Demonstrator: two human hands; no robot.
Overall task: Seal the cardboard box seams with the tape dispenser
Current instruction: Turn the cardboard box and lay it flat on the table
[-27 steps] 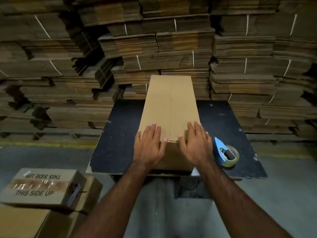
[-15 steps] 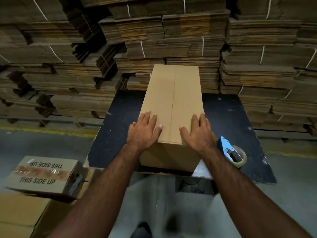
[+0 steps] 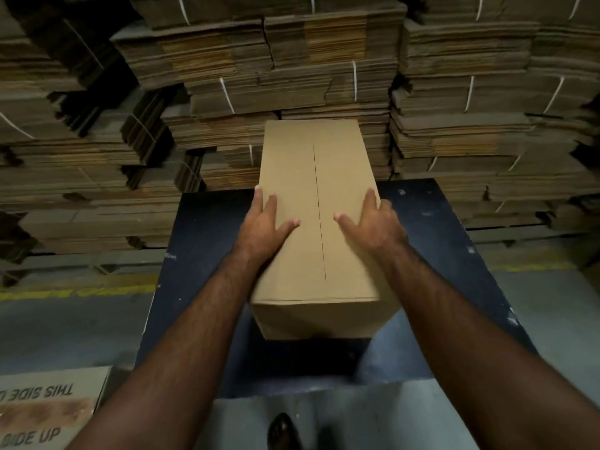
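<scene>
A long plain cardboard box (image 3: 311, 164) lies on a black table (image 3: 201, 254), its top flaps shut along an untaped centre seam (image 3: 319, 222). My left hand (image 3: 263, 228) clasps the box's left top edge, thumb spread across the top. On the opposite edge my right hand (image 3: 376, 225) does the same, fingers curling over the side. The tape dispenser is not visible; my right forearm covers the table's right part.
Tall strapped stacks of flat cardboard (image 3: 292, 76) wall in the back and both sides. A printed "THIS SIDE UP" box (image 3: 48, 407) sits low at the left. A yellow floor line (image 3: 74, 292) runs left of the table. My shoe (image 3: 282, 430) shows below.
Both hands slid from the box's near end to its side edges further along. The view came closer and tilted down. The tape dispenser passed out of sight behind my right arm.
</scene>
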